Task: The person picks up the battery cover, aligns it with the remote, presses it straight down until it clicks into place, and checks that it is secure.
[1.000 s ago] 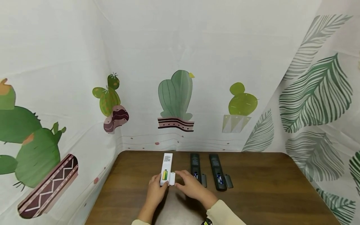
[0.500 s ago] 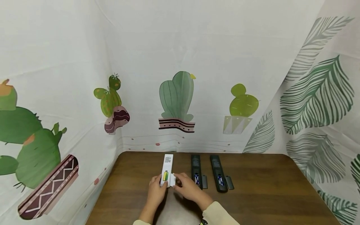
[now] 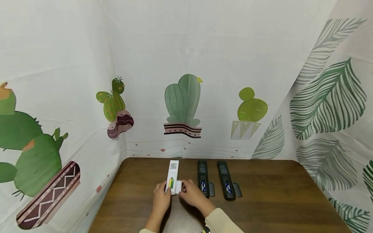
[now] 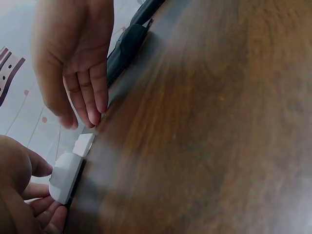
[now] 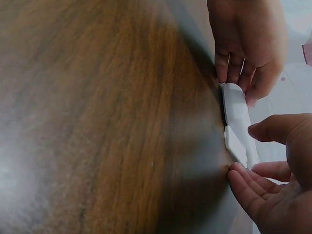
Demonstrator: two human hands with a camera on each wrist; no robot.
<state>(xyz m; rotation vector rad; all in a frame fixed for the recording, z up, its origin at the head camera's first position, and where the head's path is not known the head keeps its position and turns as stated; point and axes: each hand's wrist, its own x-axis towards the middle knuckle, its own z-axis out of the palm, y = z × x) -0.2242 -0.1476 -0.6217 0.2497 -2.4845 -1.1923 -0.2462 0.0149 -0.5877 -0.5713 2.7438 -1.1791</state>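
Observation:
A white remote control point(image 3: 174, 169) lies face down with its battery compartment exposed, showing a green-and-yellow battery point(image 3: 171, 183). My left hand point(image 3: 161, 198) grips its near end, thumb on one side and fingers on the other, as the left wrist view shows on the remote's end point(image 4: 64, 176). Flat beside the remote's right edge lies its white battery cover point(image 3: 178, 187). My right hand point(image 3: 193, 195) is at the cover's right side. In the right wrist view its fingers point(image 5: 251, 187) extend to the end of the cover point(image 5: 235, 146), thumb raised apart from them.
Two black remotes point(image 3: 202, 170) point(image 3: 223, 171) lie to the right on the wooden table point(image 3: 274, 194), with blue batteries showing. Each has a dark cover point(image 3: 211, 189) point(image 3: 237, 190) at its right side. A cactus-print cloth point(image 3: 215, 64) hangs behind the table.
My right hand has moved slightly left, in to the white cover's edge. My left hand keeps its grip on the white remote, and the black remotes stay put.

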